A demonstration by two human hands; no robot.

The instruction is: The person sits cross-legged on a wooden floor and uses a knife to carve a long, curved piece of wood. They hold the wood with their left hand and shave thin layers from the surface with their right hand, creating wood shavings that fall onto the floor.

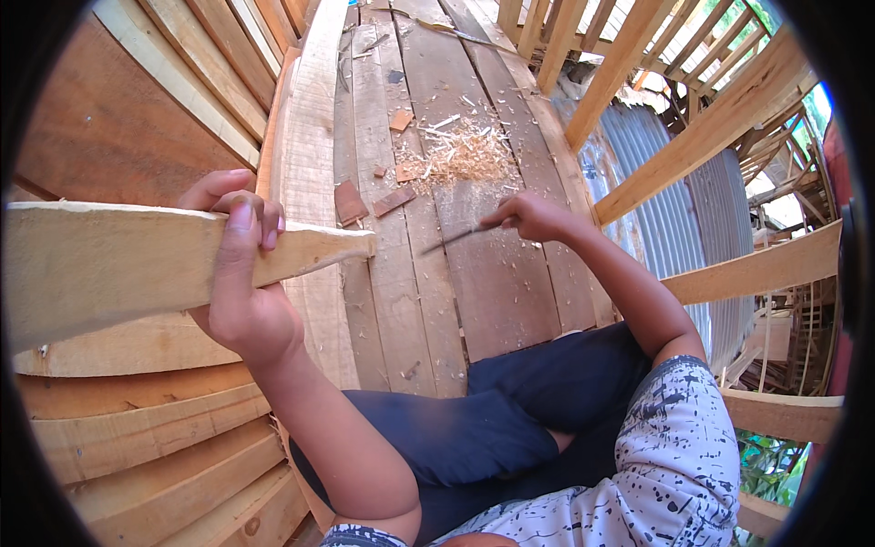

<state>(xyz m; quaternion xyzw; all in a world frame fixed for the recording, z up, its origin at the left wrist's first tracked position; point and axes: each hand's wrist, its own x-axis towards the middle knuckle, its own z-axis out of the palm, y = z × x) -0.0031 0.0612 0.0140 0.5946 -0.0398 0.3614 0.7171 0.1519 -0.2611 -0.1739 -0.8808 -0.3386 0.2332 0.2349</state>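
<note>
My left hand (251, 314) is wrapped round a pale wooden board (114, 260), thumb on the near side and fingertips over the top edge. The board juts in from the left and tapers to a narrow, rough-cut end past my hand. In my right hand (538, 217) is a thin, dark, blade-like tool (451, 239), perhaps a knife or file. Its tip points left and down, apart from the board's narrow end. The fist hides its handle.
Wood shavings (465, 155) are heaped on the plank floor (497, 292). Small brown offcuts (349, 202) lie near them. Stacked planks (155, 401) line the left side. Wooden railing posts (606, 77) and corrugated metal sheets (661, 173) stand at the right.
</note>
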